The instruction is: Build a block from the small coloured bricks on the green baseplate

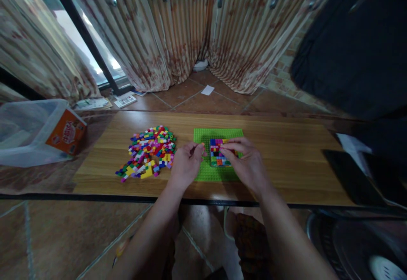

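Observation:
A green studded baseplate (pixel 200 175) lies on the wooden table. On it stands a low block of multicoloured toy bricks (pixel 218 153), its right part covered by my right hand (pixel 249 163). That hand's thumb and fingers are closed together over the top of the block; what they pinch, if anything, is too small to tell. My left hand (pixel 186 165) hovers over the plate's left side, fingers closed, with a small orange toy brick (pixel 202 144) at the fingertips. Left of it spreads a loose pile of mixed toy bricks (pixel 151 151).
The wooden table (pixel 292 157) is long and narrow, with a dark front edge. Dark flat panels (pixel 351 176) lie at its right end. A clear plastic bin (pixel 28 131) with an orange label stands to the left. Striped curtains (pixel 152 38) hang behind.

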`<state>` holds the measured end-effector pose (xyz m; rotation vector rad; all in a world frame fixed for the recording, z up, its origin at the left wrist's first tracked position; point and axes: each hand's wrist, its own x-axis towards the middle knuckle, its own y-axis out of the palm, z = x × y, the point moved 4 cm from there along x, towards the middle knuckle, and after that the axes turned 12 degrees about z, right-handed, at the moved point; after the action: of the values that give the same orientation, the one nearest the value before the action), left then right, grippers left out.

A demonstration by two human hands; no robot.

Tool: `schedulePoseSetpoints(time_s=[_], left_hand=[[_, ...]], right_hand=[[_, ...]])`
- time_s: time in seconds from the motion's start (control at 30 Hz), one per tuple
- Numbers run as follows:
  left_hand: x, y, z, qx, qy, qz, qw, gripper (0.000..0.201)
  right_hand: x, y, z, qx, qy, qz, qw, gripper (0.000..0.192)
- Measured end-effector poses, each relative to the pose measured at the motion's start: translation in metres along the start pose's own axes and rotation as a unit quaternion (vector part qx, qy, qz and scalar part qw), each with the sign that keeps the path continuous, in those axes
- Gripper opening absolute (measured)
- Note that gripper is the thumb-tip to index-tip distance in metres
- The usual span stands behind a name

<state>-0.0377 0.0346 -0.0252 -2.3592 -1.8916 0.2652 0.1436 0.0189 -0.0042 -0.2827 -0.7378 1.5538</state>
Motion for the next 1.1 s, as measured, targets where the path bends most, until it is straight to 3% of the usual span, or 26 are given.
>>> schedulePoseSetpoints(time_s=[0.13, 0.33, 0.67, 1.1], left_hand=[[-0.001, 0.005, 0.001, 0.010, -0.009, 0.018, 1.000, 0.027], [-0.002, 0.007, 0.000, 0.010, -0.010, 0.029, 0.999, 0.026], [-0.002, 0.011, 0.001, 0.015, 0.001, 0.042, 0.999, 0.024], [-0.002, 0.023, -0.004, -0.011, -0.002, 0.047, 0.999, 0.023]], right_hand=[[0.001, 0.011, 0.001, -0.051, 0.001, 0.022, 0.998, 0.009], [0.003, 0.015, -0.003, -0.085, 0.015, 0.001, 0.996, 0.008], [0.003, 0.017, 0.001, -0.090, 0.042, -0.018, 0.995, 0.005], [0.001, 0.008, 0.001, -0.032, 0.052, -0.044, 0.997, 0.016]])
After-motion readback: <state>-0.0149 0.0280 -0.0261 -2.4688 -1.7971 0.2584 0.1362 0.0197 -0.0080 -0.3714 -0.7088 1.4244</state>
